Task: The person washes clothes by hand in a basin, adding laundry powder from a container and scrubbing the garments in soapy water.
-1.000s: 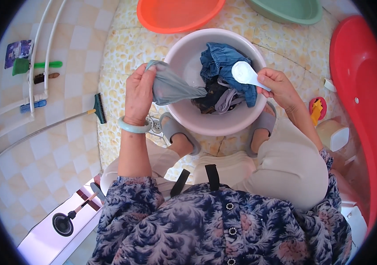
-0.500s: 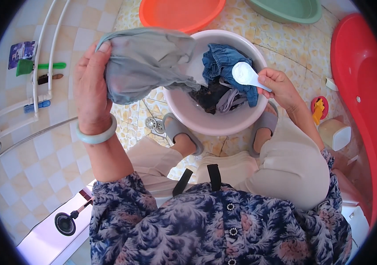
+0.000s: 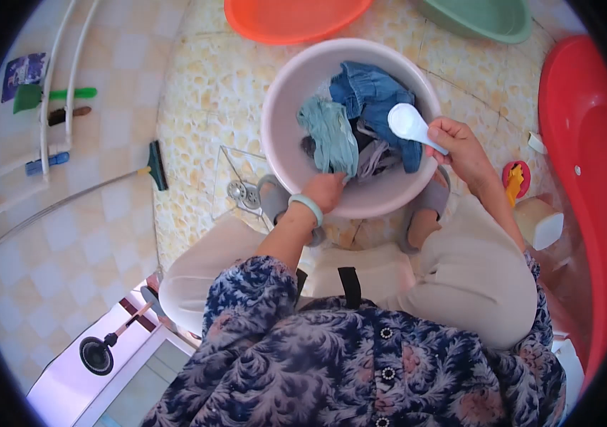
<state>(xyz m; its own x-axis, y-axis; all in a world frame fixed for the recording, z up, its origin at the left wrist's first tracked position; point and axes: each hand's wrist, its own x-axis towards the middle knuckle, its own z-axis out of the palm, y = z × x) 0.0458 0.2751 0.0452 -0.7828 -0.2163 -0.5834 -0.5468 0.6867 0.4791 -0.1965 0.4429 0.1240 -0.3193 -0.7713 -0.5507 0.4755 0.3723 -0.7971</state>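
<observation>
You face one tub (image 3: 286,124) and two basins (image 3: 296,20). Your right hand (image 3: 460,151) pinches one scoop (image 3: 408,122); your left hand (image 3: 325,191) touches one green cloth (image 3: 328,135), its grip unclear.

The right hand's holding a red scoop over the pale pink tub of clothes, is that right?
Not quite: the head view shows the scoop is white, not red. The right hand does hold it over the pale pink tub of clothes.

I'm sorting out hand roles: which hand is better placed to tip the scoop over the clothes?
Probably the right hand: it grips the white scoop, held over the blue garment. The left hand is at the grey-green cloth, near the basin's near rim.
</observation>
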